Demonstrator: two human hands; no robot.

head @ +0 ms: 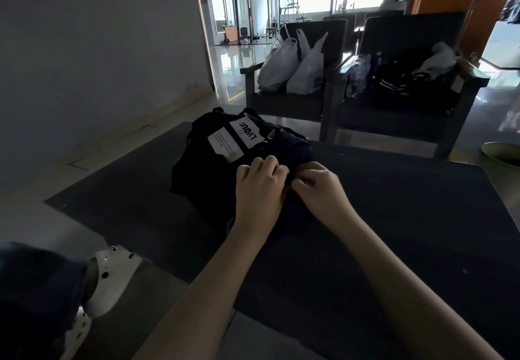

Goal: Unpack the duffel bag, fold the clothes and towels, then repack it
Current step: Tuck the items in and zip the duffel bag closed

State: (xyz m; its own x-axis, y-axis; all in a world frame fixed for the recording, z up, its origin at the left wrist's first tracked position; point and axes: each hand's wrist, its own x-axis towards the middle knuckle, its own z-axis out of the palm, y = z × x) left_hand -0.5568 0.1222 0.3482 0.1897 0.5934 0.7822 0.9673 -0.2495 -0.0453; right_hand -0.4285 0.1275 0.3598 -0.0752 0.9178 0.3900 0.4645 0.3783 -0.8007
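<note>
Duffel bag (222,162), black with white labels, lies on the dark surface (112,205), its contents hidden from us. Our left hand (259,188) and right hand (320,191) meet at its near end, fingers curled, pinching the fabric. Behind, two bulging white plastic bags (292,67) sit in a chair (320,30).

open: right half of dark table (408,205), from the forearms out to the far edge; near-left strip beside the bag likewise.
blocked, centre-left: duffel bag (213,162), slumped, straps up at its far end (left hand (259,188) and right hand (320,191) side by side, pinching at its near end).
blocked past the far edge: left armchair (292,103), seat filled by white plastic bags (289,70); right armchair (408,117), seat piled with dark clothing.
left: wall (98,50), well apart, floor between.
</note>
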